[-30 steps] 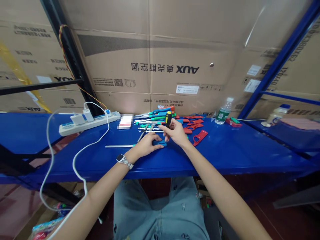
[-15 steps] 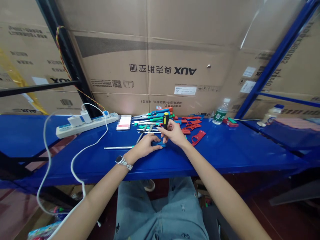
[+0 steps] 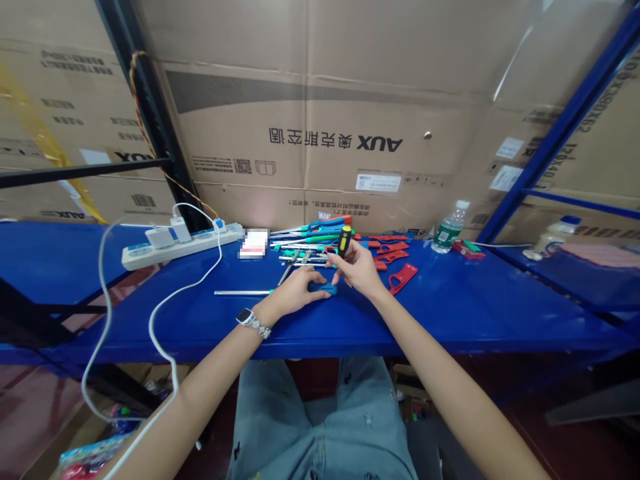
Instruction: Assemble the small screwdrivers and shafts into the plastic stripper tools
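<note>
My left hand (image 3: pixel 301 291) is closed around the blue handle (image 3: pixel 327 289) of a tool lying on the blue tabletop. Its long silver rod (image 3: pixel 241 293) sticks out to the left. In my right hand (image 3: pixel 361 269) is a screwdriver with a black and yellow handle (image 3: pixel 345 240), held upright above the blue handle. Its tip is too small to make out. Just behind both hands lies a pile of similar rods with blue, green and red handles (image 3: pixel 323 238). A loose red handle piece (image 3: pixel 403 278) rests right of my right hand.
A white power strip (image 3: pixel 183 247) with plugs and cables stands at the left. A water bottle (image 3: pixel 444 229) and a small red box (image 3: pixel 469 250) are at the back right. Behind the table (image 3: pixel 450 313), a large cardboard box (image 3: pixel 310 100) forms a wall.
The whole view has shifted slightly, so things appear a little further right. Both hands keep their holds on the blue-handled tool and the screwdriver.
</note>
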Demonstrator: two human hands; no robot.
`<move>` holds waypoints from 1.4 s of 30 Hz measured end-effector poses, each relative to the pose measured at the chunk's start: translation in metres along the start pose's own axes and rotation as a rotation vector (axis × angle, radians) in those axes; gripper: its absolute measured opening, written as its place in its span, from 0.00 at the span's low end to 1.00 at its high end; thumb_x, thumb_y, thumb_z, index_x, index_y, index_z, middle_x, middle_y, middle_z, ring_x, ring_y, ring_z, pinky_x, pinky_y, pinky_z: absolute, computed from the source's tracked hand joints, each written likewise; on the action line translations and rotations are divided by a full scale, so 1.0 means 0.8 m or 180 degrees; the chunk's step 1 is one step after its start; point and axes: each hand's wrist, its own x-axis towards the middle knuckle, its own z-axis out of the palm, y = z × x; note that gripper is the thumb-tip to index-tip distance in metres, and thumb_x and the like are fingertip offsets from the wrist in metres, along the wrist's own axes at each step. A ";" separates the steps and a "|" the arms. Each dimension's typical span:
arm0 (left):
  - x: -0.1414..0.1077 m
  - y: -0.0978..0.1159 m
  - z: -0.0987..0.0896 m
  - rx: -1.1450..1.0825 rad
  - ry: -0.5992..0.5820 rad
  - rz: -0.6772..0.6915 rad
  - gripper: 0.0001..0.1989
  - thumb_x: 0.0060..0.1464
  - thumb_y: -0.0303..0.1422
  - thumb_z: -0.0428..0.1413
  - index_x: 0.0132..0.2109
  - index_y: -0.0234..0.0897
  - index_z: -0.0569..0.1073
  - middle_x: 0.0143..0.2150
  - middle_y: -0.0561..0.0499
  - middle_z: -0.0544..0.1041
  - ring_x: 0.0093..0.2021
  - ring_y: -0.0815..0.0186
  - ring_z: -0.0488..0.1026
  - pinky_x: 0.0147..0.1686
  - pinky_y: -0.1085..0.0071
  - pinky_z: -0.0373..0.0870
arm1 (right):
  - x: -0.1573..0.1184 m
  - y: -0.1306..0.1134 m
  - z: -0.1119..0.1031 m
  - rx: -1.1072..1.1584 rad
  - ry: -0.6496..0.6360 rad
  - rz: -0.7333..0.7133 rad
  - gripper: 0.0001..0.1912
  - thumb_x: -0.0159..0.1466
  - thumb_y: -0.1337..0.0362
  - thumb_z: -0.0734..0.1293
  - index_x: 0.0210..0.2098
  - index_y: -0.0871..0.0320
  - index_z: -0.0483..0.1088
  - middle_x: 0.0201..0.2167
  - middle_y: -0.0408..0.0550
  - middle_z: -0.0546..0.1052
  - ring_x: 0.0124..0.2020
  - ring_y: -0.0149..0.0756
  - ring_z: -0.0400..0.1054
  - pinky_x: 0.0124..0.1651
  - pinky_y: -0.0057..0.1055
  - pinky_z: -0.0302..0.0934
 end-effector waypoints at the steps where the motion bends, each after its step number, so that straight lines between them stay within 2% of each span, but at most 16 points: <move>1: 0.000 0.001 0.000 0.0011 -0.0014 -0.0007 0.12 0.52 0.40 0.68 0.40 0.39 0.81 0.41 0.46 0.79 0.41 0.57 0.77 0.46 0.60 0.75 | 0.000 0.001 0.003 0.0014 0.0086 -0.0008 0.30 0.51 0.42 0.78 0.33 0.51 0.59 0.25 0.41 0.77 0.16 0.37 0.71 0.13 0.30 0.58; 3: 0.000 0.002 -0.001 0.0023 -0.0042 -0.0012 0.11 0.52 0.39 0.68 0.41 0.38 0.82 0.41 0.46 0.79 0.42 0.56 0.77 0.46 0.60 0.75 | -0.002 0.001 0.007 0.0033 0.0152 0.0027 0.30 0.50 0.42 0.79 0.34 0.50 0.58 0.20 0.37 0.74 0.15 0.36 0.69 0.13 0.29 0.58; 5: 0.001 0.002 -0.002 0.0031 -0.0059 0.0008 0.11 0.52 0.38 0.68 0.41 0.38 0.82 0.41 0.46 0.79 0.42 0.56 0.77 0.47 0.60 0.75 | -0.006 -0.003 0.004 0.0076 0.0052 0.0079 0.29 0.52 0.41 0.77 0.36 0.51 0.61 0.19 0.36 0.73 0.14 0.35 0.69 0.14 0.29 0.60; 8: 0.001 0.001 -0.002 0.0059 -0.0063 0.0052 0.11 0.53 0.38 0.68 0.41 0.39 0.81 0.41 0.46 0.79 0.43 0.56 0.76 0.47 0.60 0.75 | -0.013 -0.010 -0.006 0.0255 -0.0262 0.0177 0.30 0.54 0.38 0.74 0.42 0.53 0.67 0.23 0.38 0.74 0.18 0.35 0.72 0.19 0.32 0.68; 11: 0.000 0.000 -0.001 0.0067 -0.0015 0.0076 0.11 0.53 0.40 0.68 0.40 0.39 0.81 0.41 0.46 0.79 0.42 0.56 0.77 0.46 0.59 0.75 | -0.014 -0.014 -0.012 0.0220 -0.0392 0.0207 0.31 0.53 0.37 0.74 0.42 0.56 0.70 0.31 0.44 0.78 0.22 0.35 0.75 0.20 0.31 0.69; 13: 0.000 -0.001 0.000 0.0073 -0.0004 0.0091 0.12 0.54 0.41 0.67 0.40 0.39 0.81 0.41 0.46 0.79 0.42 0.56 0.77 0.46 0.59 0.76 | -0.012 -0.012 -0.011 0.0066 -0.0317 0.0107 0.29 0.53 0.39 0.75 0.38 0.57 0.71 0.35 0.48 0.80 0.22 0.34 0.75 0.18 0.29 0.66; 15: -0.001 -0.002 0.001 0.0098 -0.0020 0.0055 0.12 0.54 0.42 0.67 0.41 0.39 0.81 0.42 0.46 0.79 0.42 0.57 0.77 0.46 0.60 0.76 | -0.008 -0.008 -0.005 -0.0070 -0.0105 -0.0055 0.27 0.53 0.41 0.76 0.36 0.57 0.70 0.34 0.48 0.80 0.18 0.32 0.72 0.16 0.28 0.61; 18: -0.001 -0.002 0.002 0.0128 -0.0041 -0.0073 0.13 0.54 0.41 0.67 0.43 0.38 0.81 0.43 0.46 0.80 0.43 0.57 0.77 0.48 0.61 0.75 | -0.005 -0.002 0.007 -0.0253 0.0269 -0.0261 0.24 0.56 0.43 0.76 0.35 0.54 0.66 0.28 0.42 0.78 0.13 0.30 0.66 0.13 0.28 0.55; 21: -0.001 -0.002 0.002 0.0144 -0.0066 -0.0112 0.13 0.54 0.40 0.68 0.43 0.38 0.81 0.44 0.46 0.80 0.44 0.56 0.78 0.49 0.61 0.75 | -0.004 0.002 0.013 -0.0343 0.0331 -0.0237 0.24 0.57 0.44 0.75 0.34 0.52 0.63 0.21 0.37 0.73 0.12 0.32 0.65 0.13 0.29 0.55; 25: -0.001 0.000 0.002 0.0148 -0.0022 -0.0094 0.13 0.54 0.41 0.68 0.43 0.37 0.81 0.44 0.45 0.80 0.45 0.55 0.78 0.49 0.60 0.74 | -0.004 0.000 0.006 -0.0252 0.0002 -0.0123 0.24 0.58 0.43 0.75 0.38 0.52 0.64 0.18 0.34 0.70 0.13 0.31 0.63 0.15 0.29 0.57; 29: -0.001 0.000 0.002 0.0112 -0.0034 -0.0078 0.13 0.54 0.40 0.68 0.42 0.38 0.80 0.43 0.46 0.80 0.44 0.56 0.78 0.49 0.60 0.74 | 0.001 -0.008 -0.013 0.0004 -0.0766 0.0093 0.27 0.57 0.37 0.72 0.39 0.54 0.67 0.28 0.40 0.75 0.20 0.30 0.69 0.24 0.31 0.68; 31: -0.001 -0.001 0.002 0.0099 -0.0028 -0.0084 0.12 0.54 0.40 0.68 0.42 0.38 0.80 0.43 0.46 0.80 0.43 0.57 0.78 0.49 0.60 0.75 | 0.004 -0.010 -0.020 -0.0009 -0.0969 0.0138 0.29 0.56 0.37 0.72 0.36 0.55 0.67 0.32 0.43 0.77 0.23 0.31 0.71 0.28 0.32 0.70; 33: -0.001 -0.002 0.003 0.0078 -0.0023 -0.0095 0.13 0.54 0.39 0.68 0.42 0.38 0.81 0.43 0.46 0.79 0.43 0.57 0.78 0.49 0.60 0.75 | 0.006 -0.008 -0.022 -0.0122 -0.0880 0.0069 0.28 0.55 0.37 0.73 0.34 0.55 0.65 0.32 0.44 0.78 0.23 0.31 0.71 0.26 0.32 0.69; 38: -0.002 -0.003 0.004 0.0096 -0.0056 -0.0097 0.14 0.55 0.41 0.67 0.45 0.38 0.81 0.44 0.45 0.80 0.45 0.56 0.78 0.50 0.59 0.75 | 0.003 0.004 -0.012 -0.0292 -0.0164 -0.0125 0.29 0.56 0.40 0.75 0.32 0.50 0.56 0.24 0.41 0.76 0.18 0.32 0.65 0.21 0.32 0.62; 42: -0.002 -0.003 0.004 0.0137 -0.0046 -0.0062 0.14 0.55 0.41 0.67 0.45 0.38 0.80 0.44 0.46 0.80 0.46 0.56 0.77 0.50 0.59 0.74 | -0.003 0.006 -0.009 -0.0358 -0.0101 -0.0020 0.28 0.55 0.43 0.76 0.39 0.50 0.59 0.23 0.39 0.75 0.19 0.35 0.68 0.21 0.32 0.61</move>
